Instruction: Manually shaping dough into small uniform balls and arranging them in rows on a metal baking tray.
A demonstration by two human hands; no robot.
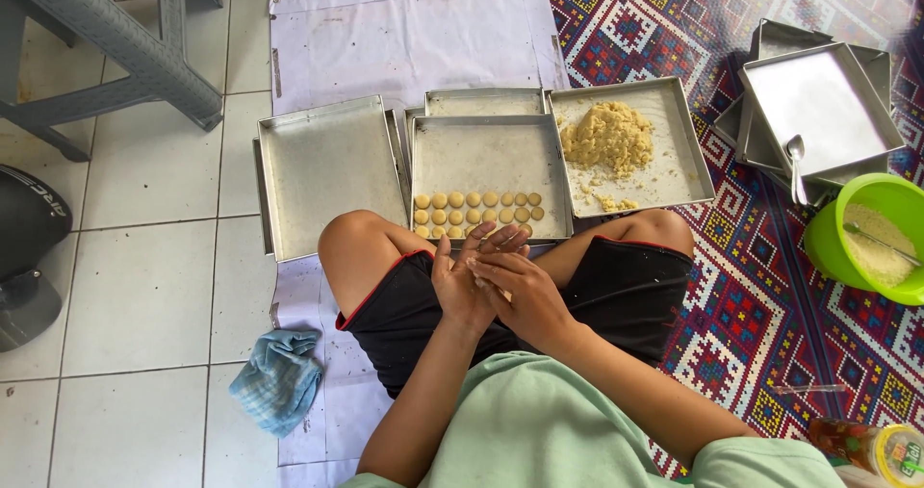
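White floor tiles below, and just behind the cookie tray (491, 161) the left hand (460, 281) and right hand (520, 291) press together, fingers closed around a dough piece (481, 282).

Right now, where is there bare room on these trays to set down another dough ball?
The left tray is bare. The middle tray is free behind its two rows of dough rounds at the near edge. The right tray is crowded by the dough heap, with bare metal only along its right side.
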